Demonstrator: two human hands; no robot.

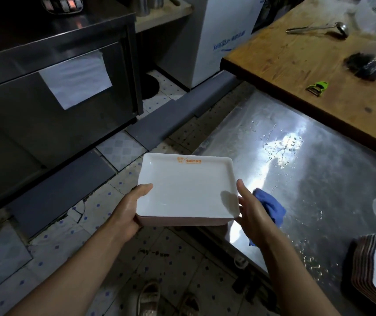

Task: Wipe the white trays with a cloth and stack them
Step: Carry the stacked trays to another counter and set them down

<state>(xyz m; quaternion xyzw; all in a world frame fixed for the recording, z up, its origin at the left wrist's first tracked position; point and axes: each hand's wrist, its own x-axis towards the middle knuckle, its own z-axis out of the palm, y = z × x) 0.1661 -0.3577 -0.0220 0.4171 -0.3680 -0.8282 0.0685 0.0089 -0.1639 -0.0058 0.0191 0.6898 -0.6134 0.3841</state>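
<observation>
Item: tray (187,188), white, orange mark near its far rim, held level over the floor, just beside the steel counter (319,179). Our left hand (130,206) gripped its left edge, thumb over the rim. Our right hand (251,213) steadied the right edge, thumb up, with the blue cloth (269,206) tucked behind it; how its fingers lay we could not tell. Surface looked clean and dry, so we judged the wiping of this piece about finished. Item: stack (374,274) of trays at the counter's near right corner, several deep. We judged this tray due there next. Further unwiped trays: none visible.
</observation>
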